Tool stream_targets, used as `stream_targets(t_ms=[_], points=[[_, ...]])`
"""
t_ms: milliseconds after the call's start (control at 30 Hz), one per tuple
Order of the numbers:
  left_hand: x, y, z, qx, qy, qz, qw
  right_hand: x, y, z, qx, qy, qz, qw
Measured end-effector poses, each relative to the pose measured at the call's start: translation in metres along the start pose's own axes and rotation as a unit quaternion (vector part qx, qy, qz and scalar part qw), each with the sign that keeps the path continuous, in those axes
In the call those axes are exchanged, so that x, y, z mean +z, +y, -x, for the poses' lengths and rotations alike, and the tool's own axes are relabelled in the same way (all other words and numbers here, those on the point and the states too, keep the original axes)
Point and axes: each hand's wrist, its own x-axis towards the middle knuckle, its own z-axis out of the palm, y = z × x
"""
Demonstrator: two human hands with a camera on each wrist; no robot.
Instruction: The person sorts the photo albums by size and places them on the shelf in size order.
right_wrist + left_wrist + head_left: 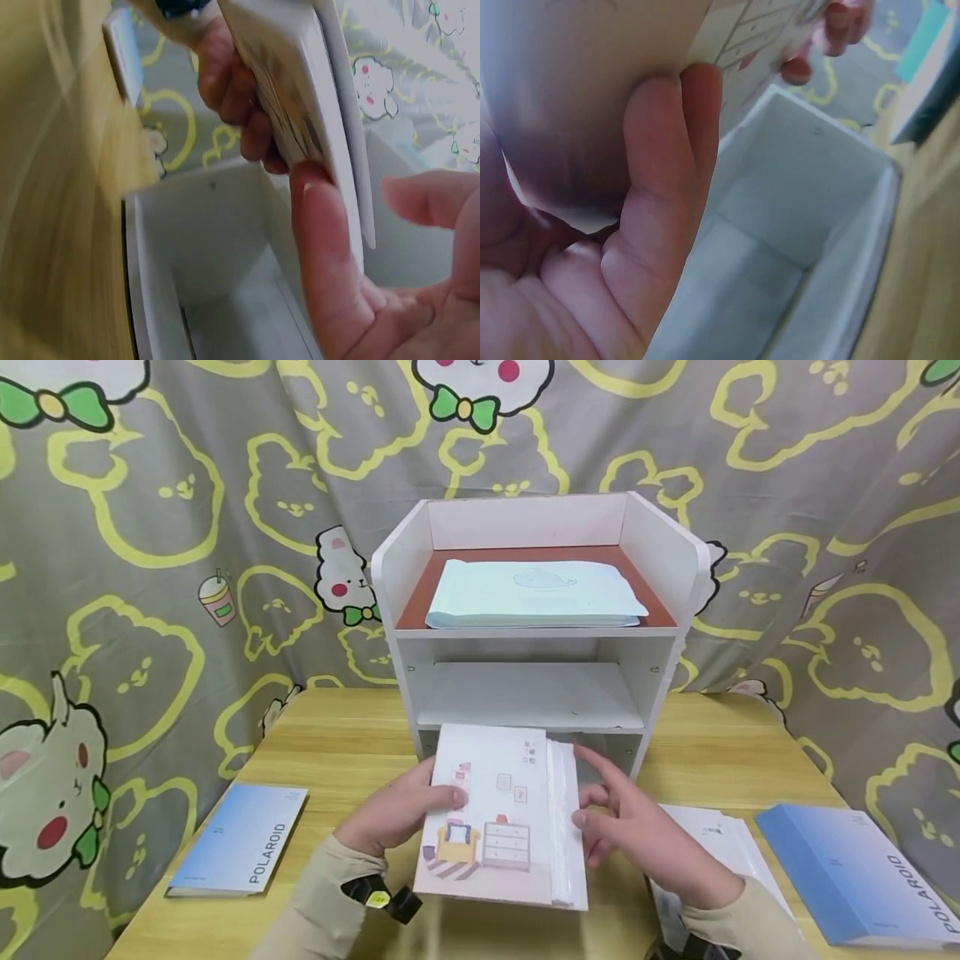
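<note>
A thin white photo album (483,827), its cover printed with a yellow armchair and a chest of drawers, is held tilted above the table before the shelf. Its white inner pages (564,827) stick out past the cover on the right. My left hand (401,807) grips the left side, thumb on the cover and fingers behind, as the fingers (660,142) in the left wrist view show. At the other side is my right hand (637,827). Its fingertips (319,202) touch the album, while the thumb stands apart from it in the right wrist view.
A white shelf unit (525,633) stands behind, with pale-blue whale-printed packs (536,589) on top. A blue POLAROID album (236,839) lies at left. White albums (723,847) and a stack of blue POLAROID albums (862,872) lie at right on the wooden table (337,727).
</note>
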Motion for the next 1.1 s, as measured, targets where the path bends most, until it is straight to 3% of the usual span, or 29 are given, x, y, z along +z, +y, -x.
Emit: stream_targets(t_ms=[133,233,400,567,733,833,933,1000,1033,1100], points=[[-0.006,0.007,0.004,0.005,0.045,0.021,0.9987,0.007,-0.004,0.005,-0.031,-0.076,-0.05,0.9954],[-0.011,0.009,0.005,0.016,0.08,0.056,0.9951,0.011,-0.007,0.004,-0.053,-0.103,-0.072,0.9907],[-0.021,0.009,0.006,0.054,0.089,0.125,0.9867,0.016,-0.012,-0.01,-0.066,-0.064,-0.059,0.994],[-0.031,0.013,0.012,0.08,0.084,0.123,0.9856,0.021,-0.01,-0.028,-0.056,-0.015,-0.078,0.9953],[-0.036,0.023,0.017,0.077,0.094,0.066,0.9904,0.028,-0.009,-0.045,-0.055,0.032,-0.099,0.9931],[-0.036,0.029,0.018,0.063,0.119,0.027,0.9906,0.032,-0.01,-0.055,-0.053,0.055,-0.098,0.9923],[-0.032,0.033,0.019,0.049,0.157,-0.041,0.9855,0.034,-0.012,-0.063,-0.053,0.071,-0.076,0.9932],[-0.028,0.036,0.019,0.042,0.191,-0.113,0.9743,0.034,-0.012,-0.066,-0.058,0.082,-0.034,0.9944],[-0.025,0.037,0.02,0.043,0.208,-0.16,0.964,0.034,-0.012,-0.067,-0.065,0.092,0.005,0.9936],[-0.02,0.04,0.023,0.051,0.241,-0.264,0.9326,0.034,-0.012,-0.063,-0.096,0.121,0.11,0.9819]])
